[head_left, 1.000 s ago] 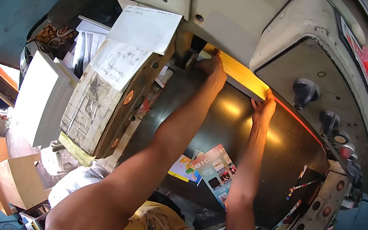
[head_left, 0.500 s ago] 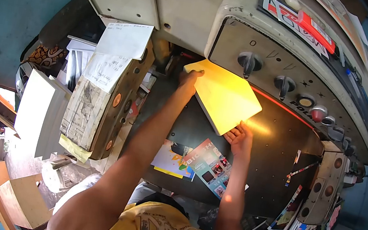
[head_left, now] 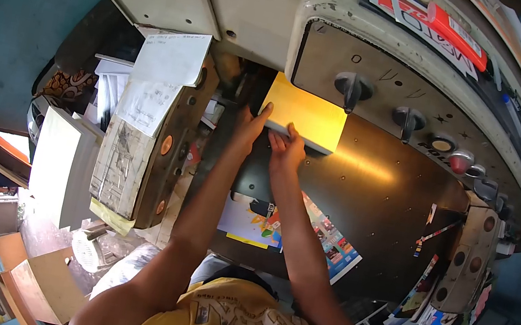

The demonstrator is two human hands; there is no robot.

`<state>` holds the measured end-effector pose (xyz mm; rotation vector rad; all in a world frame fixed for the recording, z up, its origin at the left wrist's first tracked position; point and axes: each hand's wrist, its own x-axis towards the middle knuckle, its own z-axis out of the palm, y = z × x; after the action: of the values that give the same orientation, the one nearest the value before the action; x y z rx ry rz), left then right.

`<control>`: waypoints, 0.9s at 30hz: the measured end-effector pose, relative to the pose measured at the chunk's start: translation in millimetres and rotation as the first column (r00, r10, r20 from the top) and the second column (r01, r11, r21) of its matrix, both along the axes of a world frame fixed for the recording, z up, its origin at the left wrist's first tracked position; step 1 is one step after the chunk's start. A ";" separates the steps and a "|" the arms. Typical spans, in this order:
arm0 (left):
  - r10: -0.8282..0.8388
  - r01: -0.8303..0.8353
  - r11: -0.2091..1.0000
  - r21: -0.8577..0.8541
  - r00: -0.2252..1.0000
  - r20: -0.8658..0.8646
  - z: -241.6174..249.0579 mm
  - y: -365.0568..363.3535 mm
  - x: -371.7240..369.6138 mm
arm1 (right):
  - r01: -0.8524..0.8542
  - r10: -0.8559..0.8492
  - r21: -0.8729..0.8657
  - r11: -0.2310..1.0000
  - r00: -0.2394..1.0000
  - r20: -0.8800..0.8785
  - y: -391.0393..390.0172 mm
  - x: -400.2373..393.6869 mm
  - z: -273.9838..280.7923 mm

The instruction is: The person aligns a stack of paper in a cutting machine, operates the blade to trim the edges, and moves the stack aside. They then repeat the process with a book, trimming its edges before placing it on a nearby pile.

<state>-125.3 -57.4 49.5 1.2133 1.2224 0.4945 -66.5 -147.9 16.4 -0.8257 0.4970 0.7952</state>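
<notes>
As it lies on the dark metal table, just beside the ctrl panel, the paper stack shows a bright yellow top & 1 pale grey side; can't tell if the yellow is the sheet's or the light's. L hand meets its near-left corner, R hand its near side, thumb up. Can't tell if either is clamped on it: most L hand fingers are hidden. Part of the far edge is lost behind the panel; R forearm hides part of a leaflet w/ blurred small print.
</notes>
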 end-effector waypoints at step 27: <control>0.689 -0.538 0.705 -0.462 0.676 0.264 -38.5 16.1 41.1 | -0.081 0.394 -0.493 0.866 0.717 0.575 -31.7 92.4 -7.0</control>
<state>-84.2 -41.3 11.0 0.3063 1.2580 0.9515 25.9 -179.7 9.4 -1.5504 -0.1003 0.5712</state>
